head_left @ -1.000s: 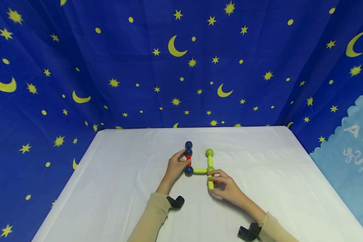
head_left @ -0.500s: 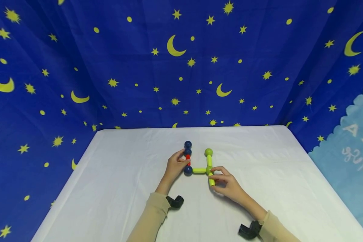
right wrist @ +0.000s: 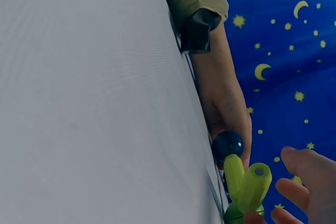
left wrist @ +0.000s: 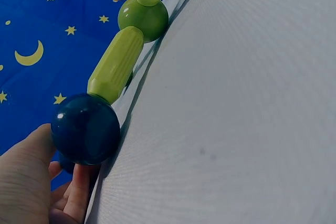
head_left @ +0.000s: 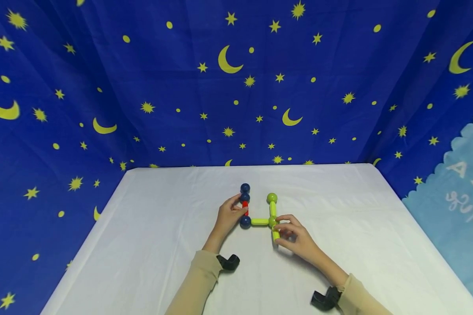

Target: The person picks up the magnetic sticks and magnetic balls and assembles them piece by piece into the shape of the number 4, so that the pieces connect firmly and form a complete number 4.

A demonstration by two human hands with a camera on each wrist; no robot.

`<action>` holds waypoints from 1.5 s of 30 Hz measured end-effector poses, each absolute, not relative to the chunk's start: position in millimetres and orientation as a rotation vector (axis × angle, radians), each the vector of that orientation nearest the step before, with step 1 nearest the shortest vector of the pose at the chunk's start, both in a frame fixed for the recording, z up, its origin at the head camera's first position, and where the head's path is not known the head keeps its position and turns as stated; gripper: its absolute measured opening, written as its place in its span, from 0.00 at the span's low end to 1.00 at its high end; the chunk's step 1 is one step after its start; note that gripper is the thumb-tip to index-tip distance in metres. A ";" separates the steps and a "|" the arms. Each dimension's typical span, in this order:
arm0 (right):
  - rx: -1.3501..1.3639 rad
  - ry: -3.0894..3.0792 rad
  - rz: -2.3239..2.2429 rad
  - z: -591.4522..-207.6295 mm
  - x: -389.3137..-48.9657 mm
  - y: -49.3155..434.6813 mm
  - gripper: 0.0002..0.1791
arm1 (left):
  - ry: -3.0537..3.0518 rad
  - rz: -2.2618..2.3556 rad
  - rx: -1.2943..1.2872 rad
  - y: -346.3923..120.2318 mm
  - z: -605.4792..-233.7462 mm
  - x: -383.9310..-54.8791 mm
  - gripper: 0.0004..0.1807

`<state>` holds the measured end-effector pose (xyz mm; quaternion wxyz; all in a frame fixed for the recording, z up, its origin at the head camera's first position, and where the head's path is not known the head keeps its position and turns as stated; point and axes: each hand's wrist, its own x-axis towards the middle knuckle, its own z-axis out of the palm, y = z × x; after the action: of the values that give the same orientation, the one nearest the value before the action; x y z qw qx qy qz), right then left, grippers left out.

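Observation:
A magnetic ball-and-rod build lies on the white-covered table. My left hand (head_left: 228,216) pinches its red rod (head_left: 245,208), between two dark blue balls; the nearer blue ball (left wrist: 86,129) shows large in the left wrist view. Another blue ball (head_left: 245,188) touches the far end. A green rod (head_left: 260,222) links the near blue ball to a green ball (head_left: 272,221). From there one rod (head_left: 273,208) runs back to a second green ball (head_left: 272,198). Beside the front green rod (right wrist: 255,184), my right hand (head_left: 297,238) has its thumb apart, one fingertip touching near the rod's base.
White cloth (head_left: 142,262) covers the table. Blue star-and-moon curtains (head_left: 181,87) stand behind it and at both sides. A light blue panel with white lettering (head_left: 461,197) hangs at the right. Black wrist mounts (head_left: 229,263) sit at both sleeves.
The front green rod has tilted slightly to the right at its near end. My right thumb and fingers have loosened from it. My left hand keeps its hold on the red rod.

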<state>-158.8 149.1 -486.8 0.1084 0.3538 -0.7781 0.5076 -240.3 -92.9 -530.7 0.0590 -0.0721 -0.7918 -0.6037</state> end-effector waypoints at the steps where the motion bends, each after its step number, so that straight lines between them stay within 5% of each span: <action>1: 1.031 -2.296 1.496 -486.0 -159.2 149.2 0.17 | -2.394 -1.827 -0.224 -93.0 -530.5 -240.1 0.30; 45: 0.646 -2.519 1.675 -435.0 -250.9 86.2 0.14 | -2.443 -1.911 -0.152 -92.5 -507.7 -232.7 0.30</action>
<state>-250.9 86.2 -435.0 0.0242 0.2089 -0.8141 0.5413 -232.7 -92.5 -507.7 0.0182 -0.0490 -0.7866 -0.6152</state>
